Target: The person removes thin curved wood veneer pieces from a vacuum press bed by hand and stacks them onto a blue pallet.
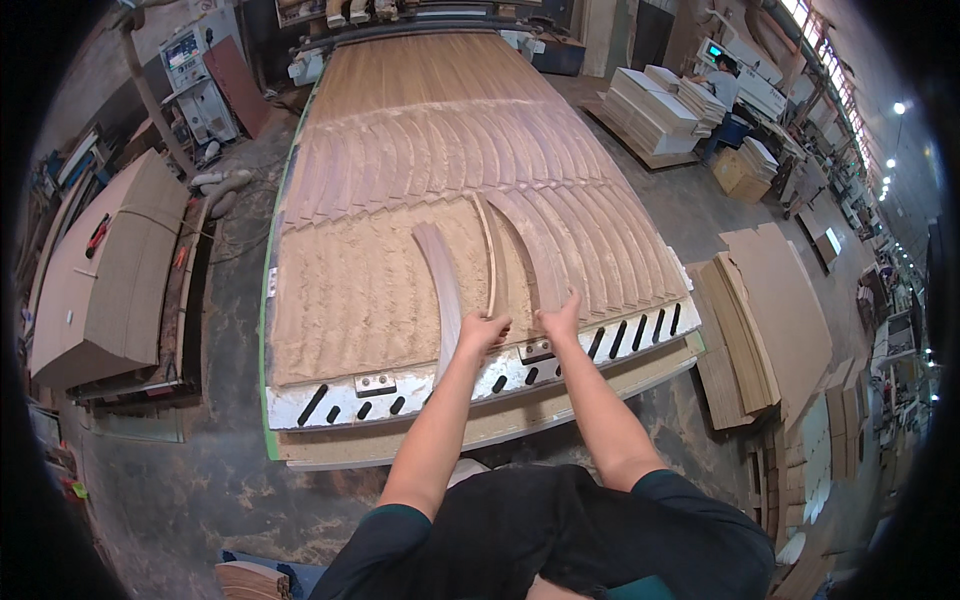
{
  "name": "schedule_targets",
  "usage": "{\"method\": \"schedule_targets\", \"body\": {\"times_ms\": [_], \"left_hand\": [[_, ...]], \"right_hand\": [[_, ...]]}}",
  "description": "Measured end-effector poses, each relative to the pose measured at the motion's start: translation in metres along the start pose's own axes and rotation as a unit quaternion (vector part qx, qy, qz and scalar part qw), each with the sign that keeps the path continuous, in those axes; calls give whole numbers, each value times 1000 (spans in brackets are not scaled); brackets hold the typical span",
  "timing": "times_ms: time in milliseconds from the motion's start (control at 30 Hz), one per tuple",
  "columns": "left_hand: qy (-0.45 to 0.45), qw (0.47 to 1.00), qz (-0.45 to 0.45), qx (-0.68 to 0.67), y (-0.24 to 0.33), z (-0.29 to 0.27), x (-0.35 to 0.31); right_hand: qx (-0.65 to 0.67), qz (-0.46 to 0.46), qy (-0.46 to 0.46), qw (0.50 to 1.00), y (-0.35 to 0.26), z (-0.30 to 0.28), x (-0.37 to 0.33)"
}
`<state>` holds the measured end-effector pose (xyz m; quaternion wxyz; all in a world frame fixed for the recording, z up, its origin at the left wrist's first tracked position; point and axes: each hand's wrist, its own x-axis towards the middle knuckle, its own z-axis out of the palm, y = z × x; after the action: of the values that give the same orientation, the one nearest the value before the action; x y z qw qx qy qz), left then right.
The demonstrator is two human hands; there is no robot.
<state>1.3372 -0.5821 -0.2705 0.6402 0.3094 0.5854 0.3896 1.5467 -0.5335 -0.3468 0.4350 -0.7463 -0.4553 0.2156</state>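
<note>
My left hand (484, 332) is closed round the near end of a narrow curved wooden strip (492, 250), which stands on its edge above the sawdust. Just to the right, my right hand (560, 318) has its fingers closed at the near end of another curved wooden strip (540, 245), the leftmost of a row lying side by side. A loose curved strip (440, 280) lies on the left, passing behind my left forearm at its near end. Beneath all of these is a large machine bed (340, 300) covered in sawdust.
Farther back on the bed, another row of cut curves (400, 155) runs across. A slotted metal edge (430, 400) borders the near side. Board stacks stand at left (110, 280) and right (740, 350). At the back right, a person (722, 82) is beside stacked panels (650, 115).
</note>
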Motion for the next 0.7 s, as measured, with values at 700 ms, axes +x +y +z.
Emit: {"method": "schedule_targets", "body": {"times_ms": [700], "left_hand": [[-10, 982, -42, -186, -23, 31, -1]], "right_hand": [[-35, -78, -159, 983, -55, -67, 8]]}}
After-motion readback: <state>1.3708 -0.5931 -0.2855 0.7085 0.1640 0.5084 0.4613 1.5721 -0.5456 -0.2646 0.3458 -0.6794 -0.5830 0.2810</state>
